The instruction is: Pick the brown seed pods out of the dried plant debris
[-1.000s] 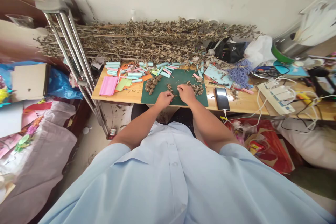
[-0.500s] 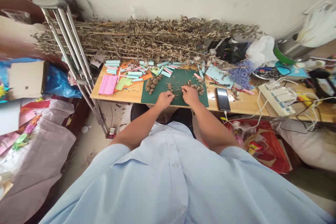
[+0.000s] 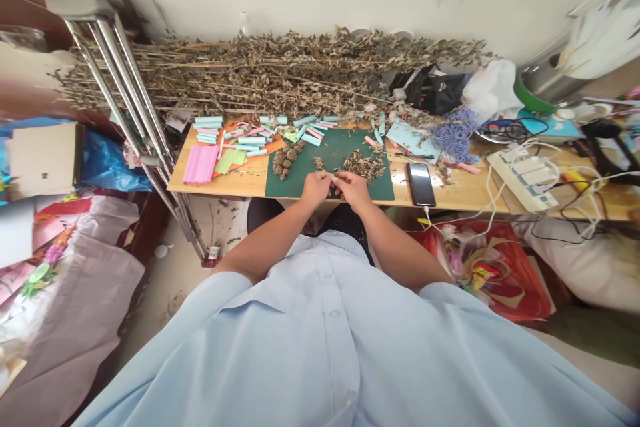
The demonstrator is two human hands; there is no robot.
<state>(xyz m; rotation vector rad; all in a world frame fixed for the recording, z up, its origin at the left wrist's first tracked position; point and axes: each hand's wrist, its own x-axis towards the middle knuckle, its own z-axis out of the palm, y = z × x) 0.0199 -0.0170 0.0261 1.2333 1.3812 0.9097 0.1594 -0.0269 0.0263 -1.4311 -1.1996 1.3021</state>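
My left hand [image 3: 316, 188] and my right hand [image 3: 353, 189] meet at the near edge of a dark green cutting mat [image 3: 330, 153], their fingertips pinched close together. Something thin and dry, likely a small dried sprig, sits between the fingers, but it is too small to see clearly. Just beyond the hands lies a small bit of dried plant [image 3: 319, 163]. A heap of dried leaves [image 3: 365, 165] lies near my right hand, and a cluster of brown dried seed heads [image 3: 286, 161] lies further left on the mat.
Long dried leafy stems [image 3: 260, 73] lie along the wall behind the wooden table [image 3: 465, 197]. Teal paper rolls [image 3: 250, 137] and pink paper [image 3: 200, 164] lie left of the mat. A phone [image 3: 421, 184] and power strip [image 3: 523, 179] lie right. Metal crutches [image 3: 125, 103] lean at the left.
My right hand has moved left, away from the leaf heap, and now meets my left hand. The whole view has shifted slightly.
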